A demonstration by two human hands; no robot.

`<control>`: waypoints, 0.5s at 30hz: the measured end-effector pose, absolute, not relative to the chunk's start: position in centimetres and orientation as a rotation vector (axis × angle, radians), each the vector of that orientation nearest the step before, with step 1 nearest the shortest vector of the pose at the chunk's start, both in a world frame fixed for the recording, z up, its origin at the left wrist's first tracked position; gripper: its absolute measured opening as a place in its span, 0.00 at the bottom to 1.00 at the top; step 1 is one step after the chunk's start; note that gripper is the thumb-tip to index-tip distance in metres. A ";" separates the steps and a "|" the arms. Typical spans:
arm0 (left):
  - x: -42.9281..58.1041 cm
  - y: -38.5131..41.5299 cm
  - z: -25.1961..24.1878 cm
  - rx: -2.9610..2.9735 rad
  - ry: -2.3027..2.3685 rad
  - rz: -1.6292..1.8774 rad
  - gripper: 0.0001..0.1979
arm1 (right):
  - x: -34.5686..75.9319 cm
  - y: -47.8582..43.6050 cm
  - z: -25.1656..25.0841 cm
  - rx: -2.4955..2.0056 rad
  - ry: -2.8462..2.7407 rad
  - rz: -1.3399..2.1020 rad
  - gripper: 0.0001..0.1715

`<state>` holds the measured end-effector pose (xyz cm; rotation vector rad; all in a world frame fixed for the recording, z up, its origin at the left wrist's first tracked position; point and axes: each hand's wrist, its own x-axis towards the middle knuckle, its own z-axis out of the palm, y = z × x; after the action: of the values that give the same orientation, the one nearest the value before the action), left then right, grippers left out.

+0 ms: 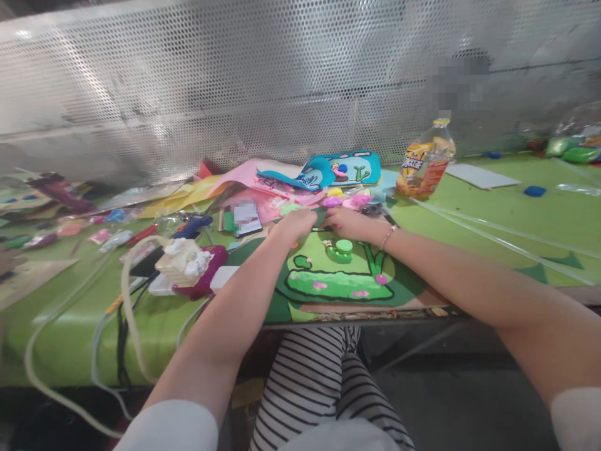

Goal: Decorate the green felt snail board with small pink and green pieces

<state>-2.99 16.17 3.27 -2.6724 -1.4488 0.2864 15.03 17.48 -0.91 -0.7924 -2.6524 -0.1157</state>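
Note:
A green clay picture lies flat at the table's front edge, with a raised snail, a black-outlined grass strip and small pink spots. At its far edge my left hand is closed, fingers curled inward and partly hidden. My right hand, with a bracelet at the wrist, is beside it, fingers bent down and together over the same edge. The two hands nearly meet. Whatever is between their fingers is too small or hidden to make out. Just beyond them are purple and pink clay lumps.
Behind stand a blue clay picture and a leaning plastic bottle. Left are a phone, a cream-and-purple object, cables and clay packets. Clear strips and a white board lie right. Perforated metal rises behind.

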 end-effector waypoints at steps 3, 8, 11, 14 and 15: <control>-3.3 16.2 3.5 -2.603 -1.509 0.285 0.18 | 15.1 17.5 -0.8 -0.781 -2.659 -0.130 0.25; -3.5 16.5 4.0 -2.623 -1.546 0.310 0.14 | 15.2 17.6 -0.9 -0.733 -2.646 -0.130 0.22; -3.4 16.5 4.2 -2.688 -1.511 0.289 0.14 | 15.2 17.8 -1.1 -0.696 -2.626 -0.118 0.21; -3.4 16.6 4.1 -2.741 -1.479 0.267 0.13 | 15.2 18.0 -1.2 -0.676 -2.625 -0.093 0.21; -3.5 16.7 4.0 -2.758 -1.470 0.266 0.13 | 15.2 18.0 -1.3 -0.672 -2.633 -0.081 0.21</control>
<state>-3.49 16.67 4.02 -2.7578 -1.4704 0.2658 15.17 18.01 -1.25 -0.6719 -2.6333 -0.0808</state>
